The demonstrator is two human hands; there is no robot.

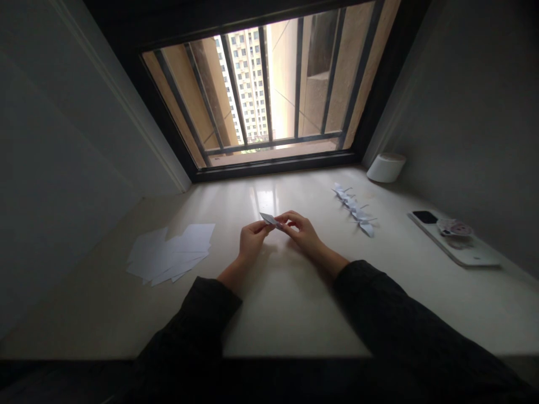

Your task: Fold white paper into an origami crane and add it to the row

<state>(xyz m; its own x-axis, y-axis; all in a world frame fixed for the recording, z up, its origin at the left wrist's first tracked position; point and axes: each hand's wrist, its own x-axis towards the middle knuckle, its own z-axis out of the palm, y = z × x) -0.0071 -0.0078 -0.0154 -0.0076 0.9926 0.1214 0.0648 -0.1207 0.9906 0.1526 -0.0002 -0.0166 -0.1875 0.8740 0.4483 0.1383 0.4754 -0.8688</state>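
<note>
Between my two hands is a small piece of folded white paper (268,217), its pointed end toward the window. My left hand (252,238) pinches it from the left, thumb and fingers closed on its lower edge. From the right, my right hand (301,231) grips the paper's near right end with thumb and index finger. The hands hide part of the folds. To the right, several white origami cranes (356,210) stand in a slanting row. A loose pile of white paper sheets (168,252) lies to the left of my left hand.
The pale windowsill counter (290,314) runs up to a barred window (269,101) at the back. A white roll-shaped object (386,168) stands in the back right corner. A phone (455,238) with a round grip lies at the right, by the wall.
</note>
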